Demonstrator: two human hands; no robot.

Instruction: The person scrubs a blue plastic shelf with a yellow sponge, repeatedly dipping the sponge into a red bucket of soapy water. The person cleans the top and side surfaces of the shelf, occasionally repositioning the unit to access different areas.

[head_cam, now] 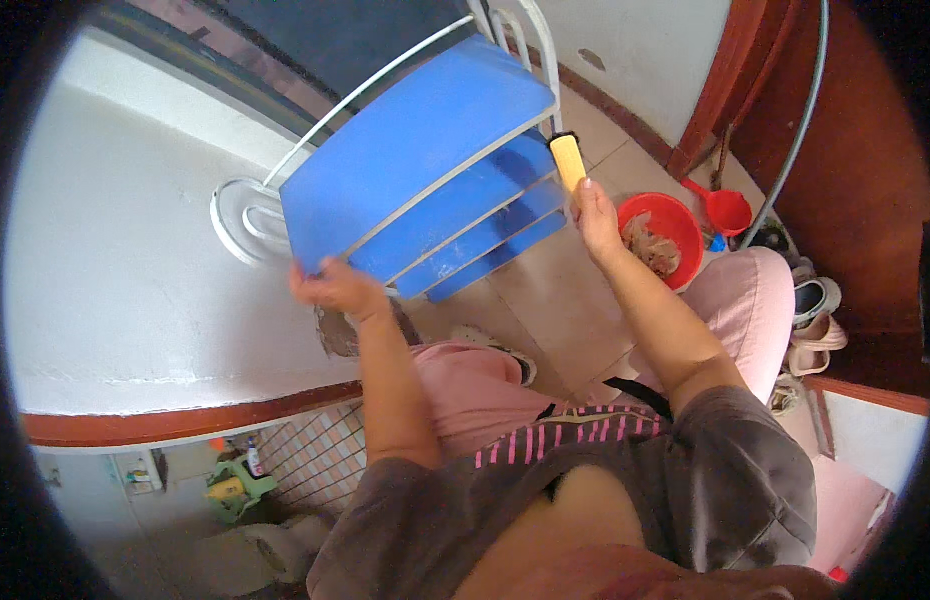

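Observation:
A rack with several blue shelves point(420, 139) and a white metal frame point(363, 90) stands in front of me. My right hand point(598, 219) is shut on a brush with a yellow handle point(568, 161). The brush's dark bristles show at its far end, by the right edge of the top shelf. At the rack's near left corner is my left hand point(345, 289), its fingers bent by the shelf edge. Motion blur hides whether it grips the corner or only touches it.
To the right, a red basin point(686, 236) holds murky water or wet matter, with a red dipper point(727, 212) beyond it. Several shoes point(816, 330) lie along the brown panel, near a grey hose point(799, 142). A white wall point(157, 247) bounds the left.

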